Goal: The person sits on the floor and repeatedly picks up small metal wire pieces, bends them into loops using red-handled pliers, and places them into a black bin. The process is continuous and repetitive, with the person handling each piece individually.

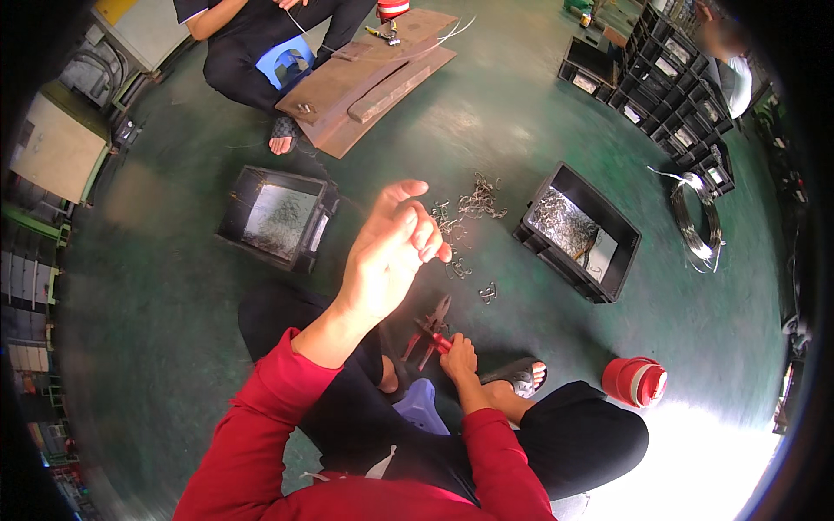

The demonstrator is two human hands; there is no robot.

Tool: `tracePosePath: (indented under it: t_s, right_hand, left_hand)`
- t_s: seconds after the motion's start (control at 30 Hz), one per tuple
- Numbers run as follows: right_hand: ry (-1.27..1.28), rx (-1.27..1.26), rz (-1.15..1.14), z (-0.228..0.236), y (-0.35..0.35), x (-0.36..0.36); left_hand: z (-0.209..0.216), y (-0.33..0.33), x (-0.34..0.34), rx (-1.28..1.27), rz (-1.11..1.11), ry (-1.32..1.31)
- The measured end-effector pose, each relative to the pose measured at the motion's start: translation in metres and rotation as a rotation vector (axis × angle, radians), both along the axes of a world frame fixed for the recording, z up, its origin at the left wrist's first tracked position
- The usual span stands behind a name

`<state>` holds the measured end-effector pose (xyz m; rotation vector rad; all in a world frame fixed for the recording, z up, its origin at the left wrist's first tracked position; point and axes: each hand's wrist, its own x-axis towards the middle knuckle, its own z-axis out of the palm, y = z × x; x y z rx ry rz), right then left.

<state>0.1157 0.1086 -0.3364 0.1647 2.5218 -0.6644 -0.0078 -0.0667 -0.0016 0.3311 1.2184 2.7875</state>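
Observation:
My left hand (393, 247) is raised in front of me, its fingers loosely curled and apart, with nothing visible in them. Low between my knees, my right hand (460, 357) grips pliers with red handles (443, 342); their jaws point away from me. Beyond my left hand, small bent metal wire hooks (480, 200) lie in a loose heap on the green floor, partly hidden by my fingers. A few more hooks (488, 293) lie closer to the pliers.
Black crates with small metal pieces stand left (300, 187) and right (621, 234). A wire coil (697, 221) lies near stacked crates (673, 87). A red jug (634, 382) stands right of my knee. Another person (261, 43) sits by a brown board (373, 82).

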Motion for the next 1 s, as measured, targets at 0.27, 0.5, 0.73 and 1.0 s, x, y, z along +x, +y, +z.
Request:
tracePosePath:
  t_s: [0.27, 0.5, 0.73, 1.0]
  right_hand:
    - [0.41, -0.844, -0.349, 0.153, -0.014, -0.073]
    - [0.913, -1.313, -0.289, 0.337, -0.012, -0.075]
    - [1.121, -1.361, 0.283, 0.354, -0.014, -0.063]
    - [1.16, -1.192, 0.372, 0.341, -0.019, -0.065]
  left_hand:
    - [0.005, 0.009, 0.007, -0.311, 0.147, 0.224]
    - [0.004, 0.018, 0.013, -0.574, 0.296, 0.354]
    - [-0.003, 0.026, 0.014, -0.573, 0.389, 0.567]
    - [-0.004, 0.026, 0.018, -0.601, 0.416, 0.567]
